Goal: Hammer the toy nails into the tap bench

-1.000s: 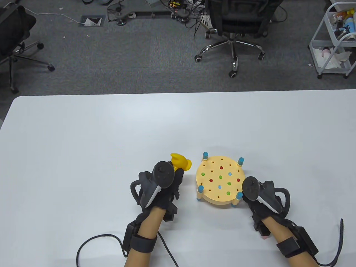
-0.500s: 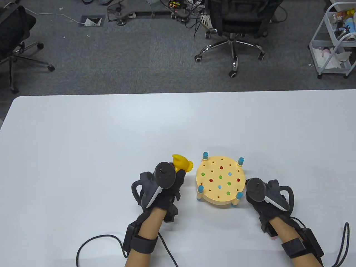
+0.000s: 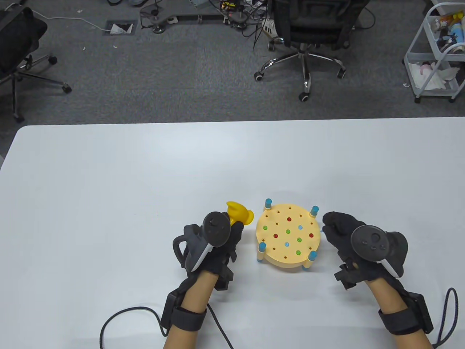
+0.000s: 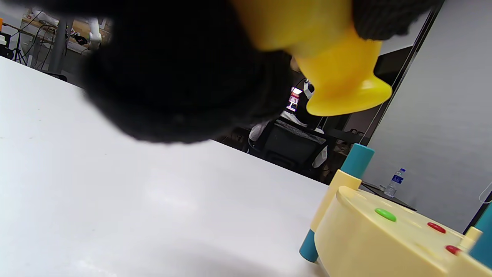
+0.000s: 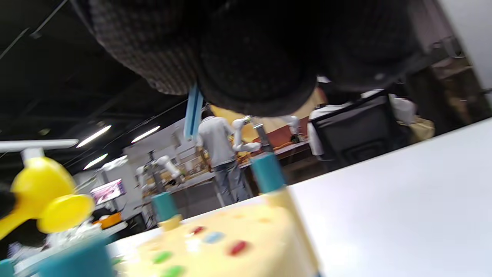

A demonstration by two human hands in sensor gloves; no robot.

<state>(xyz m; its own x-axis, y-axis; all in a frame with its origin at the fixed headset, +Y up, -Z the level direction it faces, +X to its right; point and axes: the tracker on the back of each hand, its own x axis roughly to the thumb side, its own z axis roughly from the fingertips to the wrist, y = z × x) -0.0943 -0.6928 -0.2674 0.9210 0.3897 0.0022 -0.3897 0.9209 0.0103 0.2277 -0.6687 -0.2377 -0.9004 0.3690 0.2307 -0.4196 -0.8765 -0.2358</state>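
Observation:
The round cream tap bench [image 3: 287, 262] with blue-capped legs stands on the white table, with red, green and blue nail heads in its top. My left hand [image 3: 232, 231] is just left of the bench and grips the yellow toy hammer [image 3: 239, 213], whose head points toward the bench. The hammer [image 4: 338, 84] and bench [image 4: 365, 242] also show in the left wrist view. My right hand [image 3: 328, 222] is close to the bench's right side. In the right wrist view its fingers pinch a thin light blue nail [image 5: 194, 111] above the bench [image 5: 238, 231].
The white table [image 3: 109, 181] stretches far to the left and behind the bench. A black cable [image 3: 120, 316] loops by my left forearm. Office chairs [image 3: 308, 32] and a cart [image 3: 436, 54] stand on the floor beyond the table's far edge.
My right hand has moved from the bench's front-right corner away from me and to the right, and has turned its back upward. My left hand with the hammer has barely moved.

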